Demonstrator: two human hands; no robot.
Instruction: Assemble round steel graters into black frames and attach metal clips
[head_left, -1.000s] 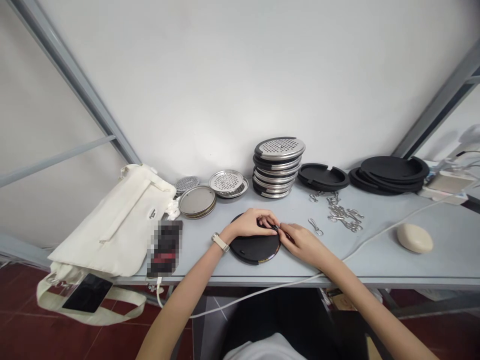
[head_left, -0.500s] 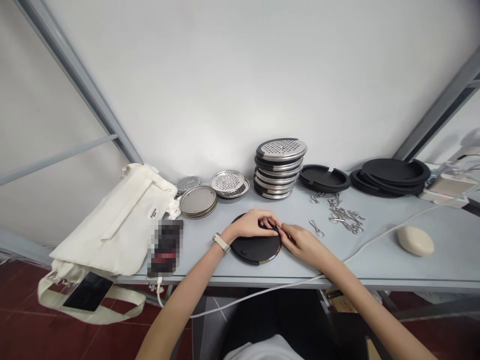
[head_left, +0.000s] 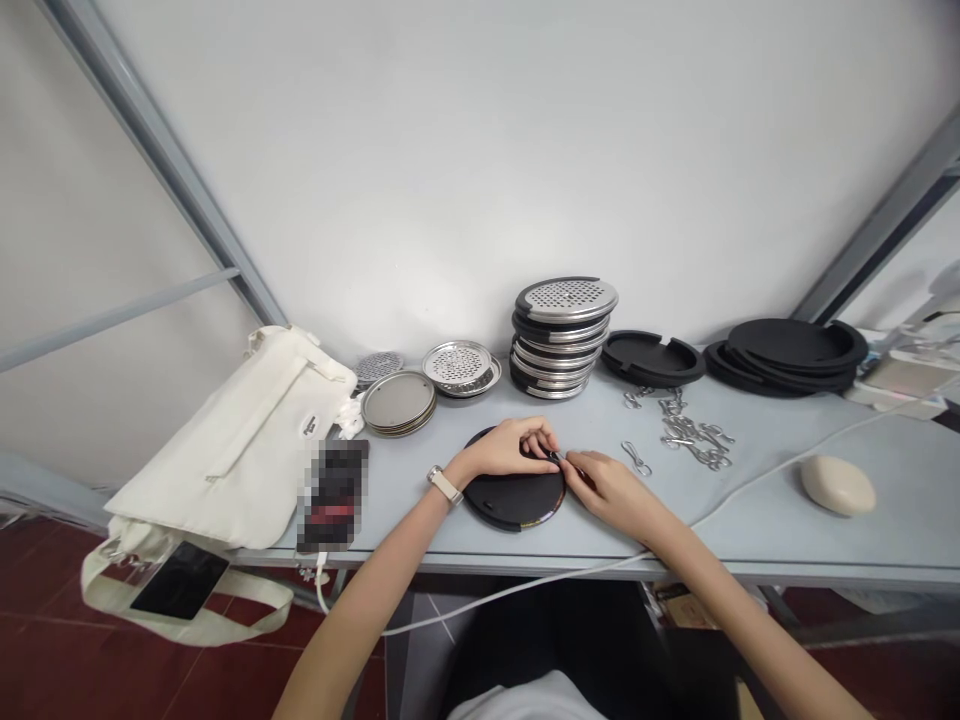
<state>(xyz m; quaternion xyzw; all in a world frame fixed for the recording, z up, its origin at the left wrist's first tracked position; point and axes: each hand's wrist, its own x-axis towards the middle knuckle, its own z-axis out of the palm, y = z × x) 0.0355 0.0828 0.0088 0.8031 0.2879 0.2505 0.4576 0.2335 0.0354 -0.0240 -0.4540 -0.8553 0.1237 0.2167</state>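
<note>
A black round disc (head_left: 514,500) with a glossy edge strip lies on the table in front of me. My left hand (head_left: 517,447) reaches over its upper part, fingers curled and closed near the right edge. Opposite it, my right hand (head_left: 600,485) is closed in a pinch, its fingertips almost touching the left ones. A small shiny metal piece (head_left: 559,457) shows between the fingertips; most of it is covered, so its kind is unclear. Right of my hands lie a single metal snap hook (head_left: 636,458) and a loose pile of metal snap hooks (head_left: 697,435).
Behind stand a tall stack of perforated metal discs with black rims (head_left: 566,345), metal plates (head_left: 397,400), perforated plates (head_left: 457,365) and black round trays (head_left: 795,345). A white bag (head_left: 232,440) sits left. A cable (head_left: 517,585) crosses the front edge; a cream rounded object (head_left: 838,485) lies right.
Both hands stay at the disc's upper right edge, with only slight finger movement. The whole view has shifted a little, so things appear slightly farther right.
</note>
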